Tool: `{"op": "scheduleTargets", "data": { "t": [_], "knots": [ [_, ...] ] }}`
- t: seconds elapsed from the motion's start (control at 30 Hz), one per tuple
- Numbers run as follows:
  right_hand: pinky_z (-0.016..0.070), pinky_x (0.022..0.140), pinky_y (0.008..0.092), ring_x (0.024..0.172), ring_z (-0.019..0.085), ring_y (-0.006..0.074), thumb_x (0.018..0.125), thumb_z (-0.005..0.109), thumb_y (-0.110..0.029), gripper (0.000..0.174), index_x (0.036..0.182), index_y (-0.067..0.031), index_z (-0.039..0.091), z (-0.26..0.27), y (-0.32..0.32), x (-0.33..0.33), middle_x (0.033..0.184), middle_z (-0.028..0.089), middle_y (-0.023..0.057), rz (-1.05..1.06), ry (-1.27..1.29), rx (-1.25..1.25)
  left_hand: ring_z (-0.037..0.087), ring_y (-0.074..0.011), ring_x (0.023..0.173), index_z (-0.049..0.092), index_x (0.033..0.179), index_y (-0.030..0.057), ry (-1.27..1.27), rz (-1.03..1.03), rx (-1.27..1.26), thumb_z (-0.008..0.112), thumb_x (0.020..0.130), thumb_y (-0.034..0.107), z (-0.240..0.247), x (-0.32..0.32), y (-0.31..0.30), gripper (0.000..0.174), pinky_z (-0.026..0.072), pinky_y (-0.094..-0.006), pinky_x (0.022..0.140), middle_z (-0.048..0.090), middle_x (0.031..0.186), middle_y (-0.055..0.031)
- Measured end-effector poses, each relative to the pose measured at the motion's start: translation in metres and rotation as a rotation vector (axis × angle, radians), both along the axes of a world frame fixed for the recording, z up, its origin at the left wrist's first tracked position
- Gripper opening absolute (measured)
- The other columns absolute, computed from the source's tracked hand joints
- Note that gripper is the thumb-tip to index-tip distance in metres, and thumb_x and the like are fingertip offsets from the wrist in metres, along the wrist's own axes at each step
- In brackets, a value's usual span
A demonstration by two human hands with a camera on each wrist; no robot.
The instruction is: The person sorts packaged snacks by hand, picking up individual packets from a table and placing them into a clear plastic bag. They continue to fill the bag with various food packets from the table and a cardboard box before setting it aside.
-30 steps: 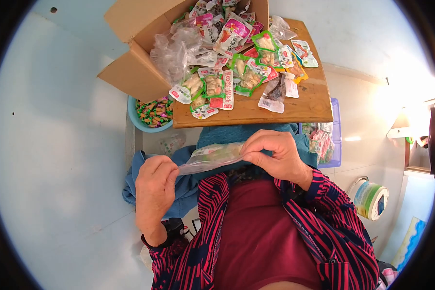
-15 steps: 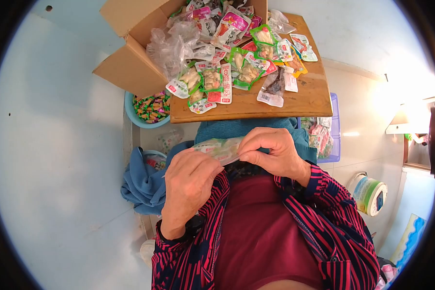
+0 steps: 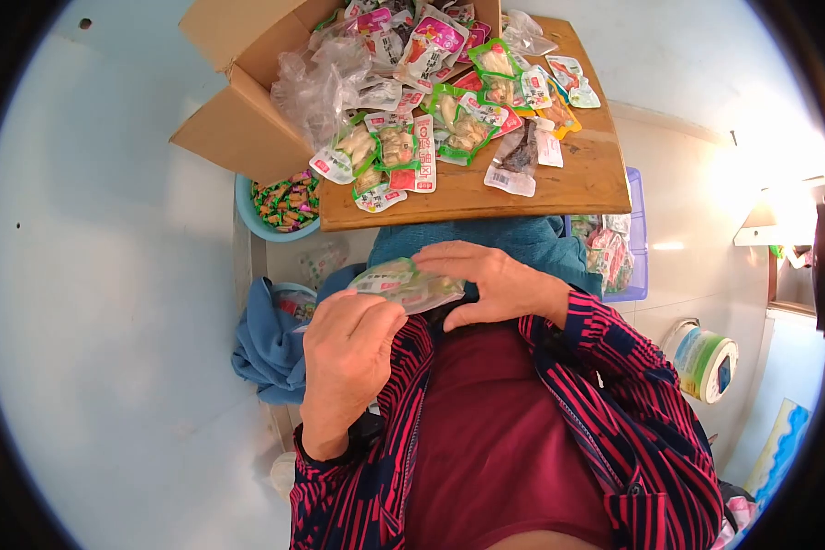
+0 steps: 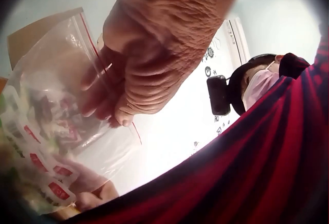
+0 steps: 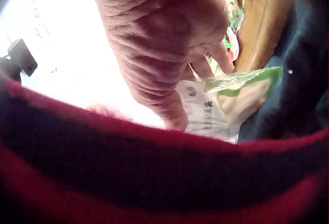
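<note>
Over the lap is a clear zip bag (image 3: 408, 286) with small snack packets inside. My left hand (image 3: 348, 362) pinches its zip edge between thumb and fingers; the left wrist view shows the red zip line (image 4: 95, 41) running across those fingers. My right hand (image 3: 495, 280) is at the bag's other end, fingers stretched along its far side and thumb spread away from it. In the right wrist view, a green-edged packet (image 5: 247, 98) shows through the plastic just beyond the right hand (image 5: 159, 44).
A wooden table (image 3: 577, 183) ahead bears loose snack packets (image 3: 463, 124) and an open cardboard box (image 3: 234, 115) with packets and clear bags. A blue basin (image 3: 247, 215) of wrapped sweets stands left, a purple crate (image 3: 637, 238) right. A white-and-green bucket (image 3: 701, 362) is farther right.
My left hand has moved inward to the right, and the bag, stretched out before, is now bunched closer. The right fingers have straightened and the thumb has come off the bag.
</note>
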State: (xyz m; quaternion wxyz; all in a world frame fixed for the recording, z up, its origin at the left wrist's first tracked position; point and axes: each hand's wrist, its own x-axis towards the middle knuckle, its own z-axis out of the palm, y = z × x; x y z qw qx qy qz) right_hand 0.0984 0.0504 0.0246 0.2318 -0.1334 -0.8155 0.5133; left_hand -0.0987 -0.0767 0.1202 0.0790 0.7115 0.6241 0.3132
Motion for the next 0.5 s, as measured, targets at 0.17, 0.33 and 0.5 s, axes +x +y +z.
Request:
{"op": "scheduleTargets", "data": {
  "t": [0.17,0.33,0.5],
  "knots": [
    [0.0474,0.101,0.0441,0.116,0.06,0.0374,0.08,0.075,-0.018,0.041,0.118,-0.0032,0.066,-0.038,-0.009,-0.003,0.119,0.065,0.0192,0.071,-0.115,0.047,0.065,-0.0336,0.081,0.065,0.088,0.0039,0.087,-0.054,-0.01,0.069,0.084,0.006,-0.004,-0.005,0.026,0.007,0.0529,-0.0426,0.076,0.067,0.085,-0.0121],
    [0.0498,0.094,0.0456,0.107,0.063,0.0385,0.083,0.073,-0.017,0.032,0.112,-0.0059,0.068,-0.035,-0.005,0.001,0.112,0.067,0.0194,0.077,-0.12,-0.029,0.065,-0.0357,0.078,0.066,0.088,0.0014,-0.029,0.015,-0.17,0.066,0.087,0.009,-0.045,-0.024,0.071,0.007,0.0503,-0.0408,0.07,0.067,0.083,-0.0153],
    [0.0504,0.092,0.0454,0.102,0.063,0.0387,0.077,0.077,-0.013,0.035,0.109,-0.0037,0.067,-0.036,-0.004,0.004,0.108,0.066,0.019,0.055,-0.114,-0.109,0.063,-0.0264,0.065,0.07,0.087,-0.0017,-0.187,-0.054,-0.434,0.065,0.088,0.012,-0.117,-0.039,0.094,0.015,0.048,-0.037,0.064,0.066,0.071,-0.0119]
  ]
}}
